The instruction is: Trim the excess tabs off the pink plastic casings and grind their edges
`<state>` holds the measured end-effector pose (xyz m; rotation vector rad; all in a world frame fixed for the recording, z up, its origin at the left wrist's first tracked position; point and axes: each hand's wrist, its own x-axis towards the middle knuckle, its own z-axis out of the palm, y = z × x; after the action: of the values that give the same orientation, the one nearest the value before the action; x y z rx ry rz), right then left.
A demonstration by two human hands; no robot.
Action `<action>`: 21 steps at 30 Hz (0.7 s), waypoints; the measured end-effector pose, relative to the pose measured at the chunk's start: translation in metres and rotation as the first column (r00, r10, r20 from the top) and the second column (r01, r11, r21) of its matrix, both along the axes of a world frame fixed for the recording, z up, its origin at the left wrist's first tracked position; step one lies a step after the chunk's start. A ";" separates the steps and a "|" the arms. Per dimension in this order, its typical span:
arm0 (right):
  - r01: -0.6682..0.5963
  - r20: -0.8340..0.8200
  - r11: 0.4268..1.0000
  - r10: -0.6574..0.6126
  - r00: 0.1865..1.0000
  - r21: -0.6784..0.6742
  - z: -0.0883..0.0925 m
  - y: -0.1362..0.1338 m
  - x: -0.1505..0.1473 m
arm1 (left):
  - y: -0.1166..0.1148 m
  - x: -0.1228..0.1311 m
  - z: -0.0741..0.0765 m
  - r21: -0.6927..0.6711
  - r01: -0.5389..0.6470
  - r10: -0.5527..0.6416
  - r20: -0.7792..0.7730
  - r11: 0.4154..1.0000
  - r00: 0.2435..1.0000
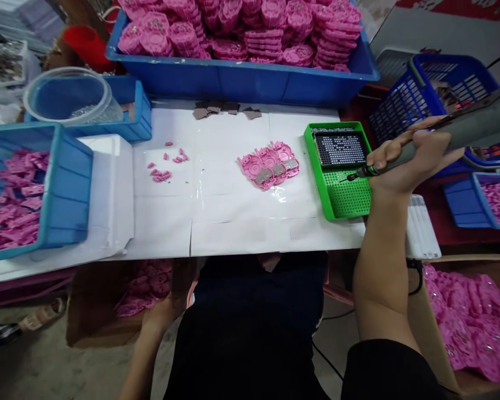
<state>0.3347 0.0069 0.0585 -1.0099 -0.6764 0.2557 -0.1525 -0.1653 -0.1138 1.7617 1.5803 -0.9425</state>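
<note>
My right hand [412, 153] is closed round an electric screwdriver [462, 130], its tip over the green tray [325, 194] with a black perforated plate [339, 149] in its back part. My left hand [161, 314] is low at the left, by the cardboard box [95, 311] of pink parts [148, 286] below the table; its fingers are in shadow and blurred. Joined pink plastic pieces with metal plates [270, 165] lie on the white table [233, 222]. Small pink pieces [161, 176] are scattered to their left.
A blue crate [250, 80] of stacked pink parts spans the back. Blue bins [69, 189] and a clear tub [70, 97] stand left. On the right are a blue basket [404, 103], a blue bin [462, 200] and a box of pink parts [470, 322]. Dark flat pieces [216, 108] lie near the crate.
</note>
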 end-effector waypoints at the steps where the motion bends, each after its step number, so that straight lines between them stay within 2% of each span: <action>1: -0.012 0.018 1.000 0.012 1.000 -0.009 -0.001 0.000 -0.001 | 0.007 0.011 0.007 0.002 0.000 0.000 0.036 1.000 0.999; 2: -0.023 0.037 1.000 0.024 0.999 -0.013 -0.002 0.000 -0.003 | 0.014 0.023 0.019 0.002 0.002 -0.003 0.094 1.000 0.996; 4: -0.061 0.072 0.998 0.063 0.995 -0.027 -0.005 0.000 -0.004 | 0.033 0.048 0.054 0.004 0.027 -0.028 0.268 1.000 0.963; 5: -0.060 0.072 0.998 0.061 0.995 -0.022 -0.007 0.001 -0.005 | 0.043 0.062 0.077 -0.035 0.068 -0.042 0.490 0.997 0.870; 6: -0.050 0.064 0.999 0.051 0.997 -0.016 -0.008 0.002 -0.004 | 0.055 0.077 0.100 -0.053 0.128 -0.060 0.671 0.990 0.739; 7: -0.038 0.054 0.999 0.038 0.998 -0.011 -0.009 0.003 -0.004 | 0.068 0.095 0.121 -0.010 0.184 -0.106 0.788 0.983 0.607; 8: -0.024 0.045 1.000 0.024 0.999 -0.005 -0.010 0.004 -0.003 | 0.081 0.113 0.139 0.074 0.221 -0.175 0.857 0.972 0.484; 9: -0.021 0.041 1.000 0.021 0.999 -0.007 -0.010 0.004 -0.002 | 0.094 0.133 0.152 0.203 0.202 -0.270 0.877 0.958 0.397; 10: -0.020 0.039 1.000 0.020 0.999 -0.007 -0.010 0.005 -0.001 | 0.107 0.153 0.160 0.370 0.112 -0.384 0.845 0.922 0.372; 11: -0.019 0.039 1.000 0.019 0.999 -0.006 -0.009 0.005 -0.001 | 0.118 0.173 0.162 0.529 0.007 -0.481 0.765 0.848 0.428; 12: -0.020 0.037 1.000 0.021 0.999 -0.009 -0.009 0.004 0.000 | 0.129 0.190 0.159 0.645 -0.057 -0.524 0.666 0.762 0.531; 13: -0.022 0.030 1.000 0.023 0.999 -0.012 -0.009 0.004 0.000 | 0.137 0.205 0.153 0.719 -0.074 -0.535 0.578 0.691 0.617; 15: -0.035 0.007 0.999 0.035 0.999 -0.025 -0.009 0.003 0.000 | 0.146 0.222 0.137 0.789 -0.054 -0.545 0.471 0.612 0.694; 18: -0.051 -0.004 0.998 0.051 0.999 -0.046 -0.014 0.005 0.000 | 0.137 0.222 0.120 0.817 -0.052 -0.568 0.443 0.574 0.694; 21: -0.045 0.017 0.997 0.046 0.999 -0.056 -0.016 0.009 -0.001 | 0.115 0.206 0.114 0.833 -0.137 -0.582 0.482 0.536 0.655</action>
<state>0.3340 0.0161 0.0425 -1.0520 -0.7127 0.3073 0.0538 -0.0505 0.0001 2.5794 1.2377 0.6246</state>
